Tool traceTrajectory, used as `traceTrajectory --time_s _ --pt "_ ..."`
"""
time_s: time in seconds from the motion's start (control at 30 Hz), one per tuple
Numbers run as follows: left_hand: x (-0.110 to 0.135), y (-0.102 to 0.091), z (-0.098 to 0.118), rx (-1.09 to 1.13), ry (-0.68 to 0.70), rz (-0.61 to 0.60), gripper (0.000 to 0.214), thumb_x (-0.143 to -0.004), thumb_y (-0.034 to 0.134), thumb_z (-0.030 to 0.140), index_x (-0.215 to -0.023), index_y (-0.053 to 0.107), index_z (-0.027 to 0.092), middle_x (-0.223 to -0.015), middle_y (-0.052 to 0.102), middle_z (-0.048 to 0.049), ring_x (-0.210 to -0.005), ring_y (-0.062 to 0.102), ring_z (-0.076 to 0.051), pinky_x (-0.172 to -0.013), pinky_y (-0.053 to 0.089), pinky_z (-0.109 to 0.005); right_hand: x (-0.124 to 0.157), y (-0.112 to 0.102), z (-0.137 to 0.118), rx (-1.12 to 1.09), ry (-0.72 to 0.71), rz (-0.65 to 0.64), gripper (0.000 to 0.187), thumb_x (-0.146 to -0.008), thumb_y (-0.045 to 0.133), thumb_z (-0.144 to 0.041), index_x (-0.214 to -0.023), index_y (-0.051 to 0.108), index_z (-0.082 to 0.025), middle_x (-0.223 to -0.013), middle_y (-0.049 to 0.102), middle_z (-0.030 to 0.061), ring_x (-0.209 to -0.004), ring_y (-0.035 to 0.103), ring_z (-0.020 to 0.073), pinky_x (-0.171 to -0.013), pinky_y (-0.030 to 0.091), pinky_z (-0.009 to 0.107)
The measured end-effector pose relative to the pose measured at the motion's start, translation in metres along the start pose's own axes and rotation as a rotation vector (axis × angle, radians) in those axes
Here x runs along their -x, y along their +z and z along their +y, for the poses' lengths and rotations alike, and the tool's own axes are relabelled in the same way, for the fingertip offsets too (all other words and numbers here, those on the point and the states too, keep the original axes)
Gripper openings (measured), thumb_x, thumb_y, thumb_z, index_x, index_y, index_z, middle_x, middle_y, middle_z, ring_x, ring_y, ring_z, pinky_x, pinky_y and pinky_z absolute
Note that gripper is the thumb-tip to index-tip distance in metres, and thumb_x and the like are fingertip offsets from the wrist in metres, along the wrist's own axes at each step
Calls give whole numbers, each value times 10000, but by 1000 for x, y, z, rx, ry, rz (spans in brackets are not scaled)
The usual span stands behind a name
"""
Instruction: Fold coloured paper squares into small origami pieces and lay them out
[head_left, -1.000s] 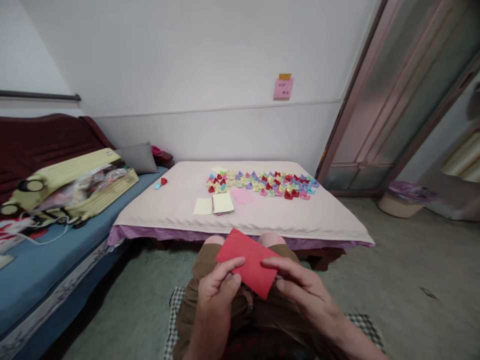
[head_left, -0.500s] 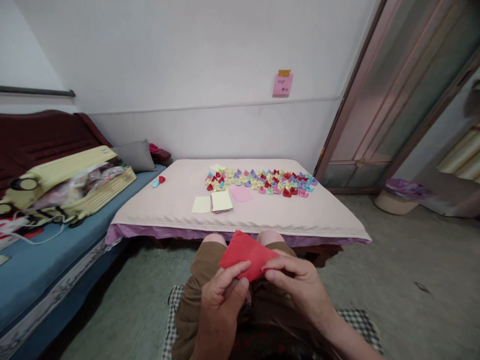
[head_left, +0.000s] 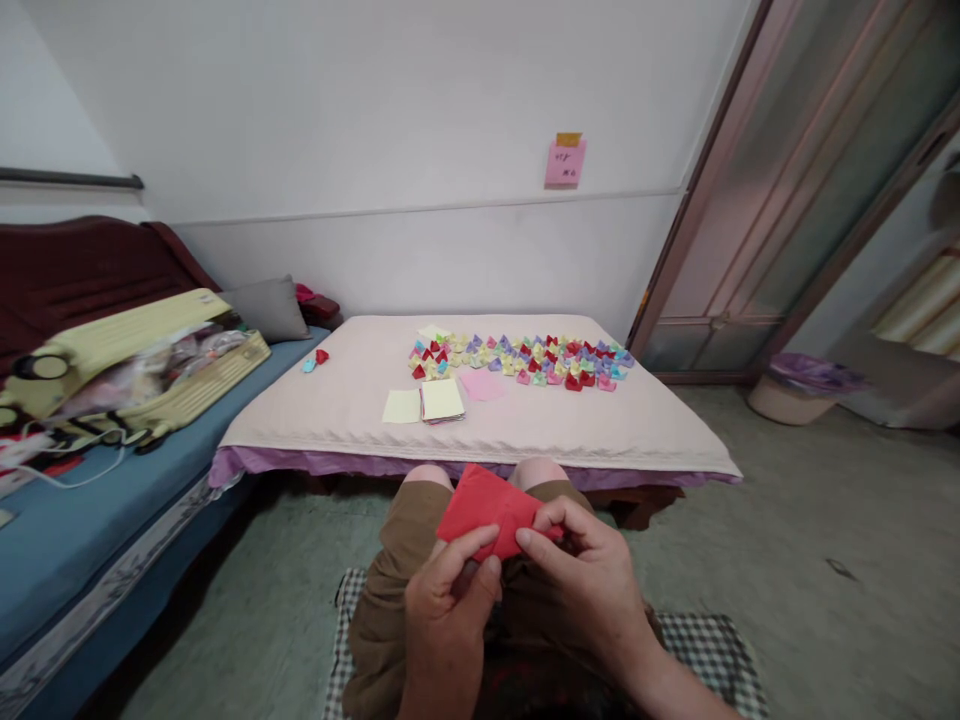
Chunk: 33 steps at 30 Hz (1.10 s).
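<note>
A red sheet of paper (head_left: 480, 505) is held above my lap between both hands. My left hand (head_left: 454, 600) pinches its lower edge between thumb and finger. At its right corner, my right hand (head_left: 585, 570) has closed thumb and forefinger on the paper, which bends there. Beyond my knees, on the cloth-covered table (head_left: 322, 420), lie a stack of pale yellow paper squares (head_left: 442, 399), a single yellow sheet (head_left: 402, 406) beside it and a pink sheet (head_left: 481, 384). Many small folded paper pieces (head_left: 517, 358) in mixed colours spread behind them.
Red and light blue folded pieces (head_left: 318, 360) sit at the table's left. An open yellow suitcase (head_left: 150, 350) rests on the blue-covered seat (head_left: 172, 430). On the floor at right stands a lined bin (head_left: 795, 395). A pink note (head_left: 564, 164) is taped to the wall.
My right thumb and fingers have shifted on the red paper's right corner, and that corner is now bent over. The left hand keeps its pinch. The view has moved slightly.
</note>
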<state>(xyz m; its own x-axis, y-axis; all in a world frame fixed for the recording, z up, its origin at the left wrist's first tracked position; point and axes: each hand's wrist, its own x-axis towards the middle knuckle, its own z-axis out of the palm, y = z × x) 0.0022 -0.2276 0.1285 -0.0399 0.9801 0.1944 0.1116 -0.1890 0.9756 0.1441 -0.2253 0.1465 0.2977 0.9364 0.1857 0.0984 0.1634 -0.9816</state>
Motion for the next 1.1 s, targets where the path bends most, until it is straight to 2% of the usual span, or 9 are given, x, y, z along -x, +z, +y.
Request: traceTrajectory --time_s 0.17,0.3,0.37,0.47,0.67,0.77,0.9,1.0,1.1 --pt "2 6 -2 113 -103 42 339 -740 692 257 -1075 704 208 -683 708 -4 -575 636 -142 -516 495 -215 0 2 2 51 -36 17 227 -691 656 -236 -540 490 -198 -508 421 -60 -483 380 104 -460 329 213" --pt "-1 16 -2 434 -170 95 765 -729 695 208 -1418 364 229 -945 733 -63 -761 699 -177 -593 534 -228 0 4 3 90 -76 45 219 -695 645 -227 -541 492 -198 -528 424 -53 -512 391 114 -493 340 223" --pt "-4 20 -3 554 -176 110 920 -698 717 181 -1464 211 245 -1076 706 -100 -856 704 -196 -654 551 -246 0 5 5 101 -84 53 213 -698 641 -224 -546 493 -199 -532 423 -52 -518 392 116 -498 341 225" --pt "-9 21 -4 600 -192 116 998 -672 742 165 -1465 141 247 -1115 688 -128 -883 706 -210 -720 562 -283 0 6 8 107 -94 59 220 -709 640 -227 -551 490 -199 -541 414 -53 -524 388 116 -504 342 224" --pt "-11 21 -8 590 -209 133 969 -657 733 145 -1446 180 245 -1083 694 -118 -881 703 -206 -741 558 -288 0 7 15 66 -92 95 122 -677 686 -215 -676 565 -198 -631 528 -34 -570 491 134 -534 413 229" --pt "-12 20 -6 605 -202 169 952 -664 715 128 -1444 185 259 -1083 672 -109 -837 700 -184 -725 557 -284 -1 8 15 -44 -6 87 334 -644 730 -224 -946 591 -193 -742 629 -3 -613 578 164 -560 474 253" --pt "-14 16 -2 617 -204 250 923 -663 730 139 -1423 228 290 -1139 616 -106 -738 682 -142 -683 557 -278 1 8 15 -193 126 -5 545 -676 736 -260 -1158 495 -181 -623 627 -38 -524 579 162 -508 463 258" --pt "-16 12 -2 669 -270 233 698 -669 738 156 -1294 434 218 -1131 629 -111 -748 672 -139 -695 544 -269 3 8 17 -210 145 -73 548 -692 732 -264 -1175 492 -169 -563 619 -54 -519 591 167 -521 464 263" --pt "-16 9 -6 705 -376 109 320 -702 719 213 -1000 632 134 -915 699 -76 -699 658 -140 -675 526 -255 4 7 20 -216 163 -110 532 -692 733 -271 -1160 501 -167 -555 632 -51 -516 605 172 -507 461 260"
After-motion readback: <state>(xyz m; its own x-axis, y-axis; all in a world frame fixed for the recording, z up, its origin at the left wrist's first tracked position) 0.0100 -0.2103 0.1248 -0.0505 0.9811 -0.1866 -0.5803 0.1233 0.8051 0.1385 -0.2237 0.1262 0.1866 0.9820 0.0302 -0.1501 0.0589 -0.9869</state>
